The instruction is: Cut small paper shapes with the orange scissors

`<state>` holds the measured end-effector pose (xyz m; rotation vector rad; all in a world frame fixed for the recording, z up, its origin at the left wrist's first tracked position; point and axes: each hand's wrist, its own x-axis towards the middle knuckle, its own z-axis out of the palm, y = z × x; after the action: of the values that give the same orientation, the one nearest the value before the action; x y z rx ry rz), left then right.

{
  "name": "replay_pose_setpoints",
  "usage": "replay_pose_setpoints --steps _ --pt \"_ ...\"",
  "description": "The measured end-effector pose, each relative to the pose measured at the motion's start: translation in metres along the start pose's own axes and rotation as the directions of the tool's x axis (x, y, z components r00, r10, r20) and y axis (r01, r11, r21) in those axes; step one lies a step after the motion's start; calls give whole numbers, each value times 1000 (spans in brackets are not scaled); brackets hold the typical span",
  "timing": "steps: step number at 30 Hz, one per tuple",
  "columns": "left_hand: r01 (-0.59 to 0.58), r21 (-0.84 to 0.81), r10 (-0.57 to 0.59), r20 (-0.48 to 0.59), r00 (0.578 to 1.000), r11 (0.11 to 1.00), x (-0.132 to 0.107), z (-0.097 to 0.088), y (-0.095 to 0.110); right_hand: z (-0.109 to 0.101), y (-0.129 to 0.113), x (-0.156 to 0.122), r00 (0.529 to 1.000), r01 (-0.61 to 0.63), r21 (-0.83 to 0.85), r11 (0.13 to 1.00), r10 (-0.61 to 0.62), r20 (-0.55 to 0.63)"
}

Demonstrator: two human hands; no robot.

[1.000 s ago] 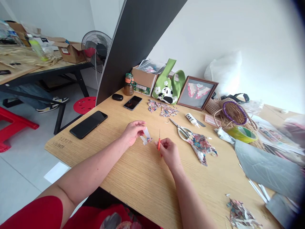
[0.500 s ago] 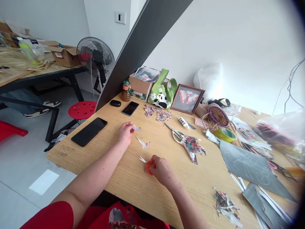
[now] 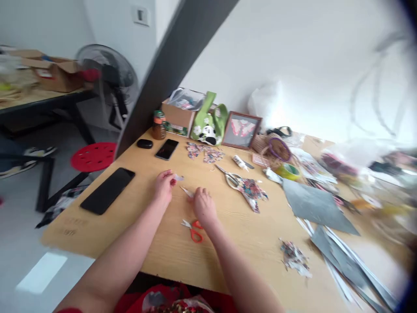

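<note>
My left hand [image 3: 163,188] is closed, pinching a small pale fabric piece [image 3: 179,177] between thumb and fingertips above the table. My right hand [image 3: 204,206] rests on the tabletop with bent fingers closed on a small fabric scrap [image 3: 186,191]; its pale pointed end sticks out to the left and the hand covers the rest. Just below my right hand lie small orange-handled scissors [image 3: 194,232], blades apart, touched by neither hand. Farther right, larger white-handled scissors [image 3: 232,179] lie against floral fabric pieces [image 3: 252,190].
A black phone [image 3: 108,190] lies at left, and a smaller phone [image 3: 167,149] farther back. Floral cutouts [image 3: 213,155], a glue bottle [image 3: 240,163], a framed picture [image 3: 242,130] and a green panda bag [image 3: 208,126] are behind. Scraps [image 3: 295,257] and grey sheets [image 3: 312,206] lie right.
My right hand has let go of the orange scissors, now lying on the table, and moved forward onto the fabric scrap. My left hand still holds its piece. The view has shifted right.
</note>
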<state>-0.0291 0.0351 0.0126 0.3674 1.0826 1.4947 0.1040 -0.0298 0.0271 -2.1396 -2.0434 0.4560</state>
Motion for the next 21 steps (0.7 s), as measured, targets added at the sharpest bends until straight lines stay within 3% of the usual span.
replay_pose_setpoints --steps 5,10,13,15,18,21 --pt "40 44 -40 14 999 998 1 5 3 11 -7 5 999 31 54 998 -32 14" --pt "94 90 -94 -4 996 991 5 9 -2 -16 25 -18 1000 23 203 979 -19 -22" --pt "72 84 -71 -14 997 994 2 10 -2 -50 69 -59 996 1 297 955 25 -84" --pt "63 84 -62 -10 998 994 0 11 -2 -72 107 -92 974 -13 432 902 110 -199" --pt "76 111 -76 -3 997 991 -2 12 -3 -95 165 -137 899 -99 525 846 302 -317" --pt "54 132 -57 19 998 990 -1 12 -7 -98 215 -170 794 -332 387 861 476 -379"
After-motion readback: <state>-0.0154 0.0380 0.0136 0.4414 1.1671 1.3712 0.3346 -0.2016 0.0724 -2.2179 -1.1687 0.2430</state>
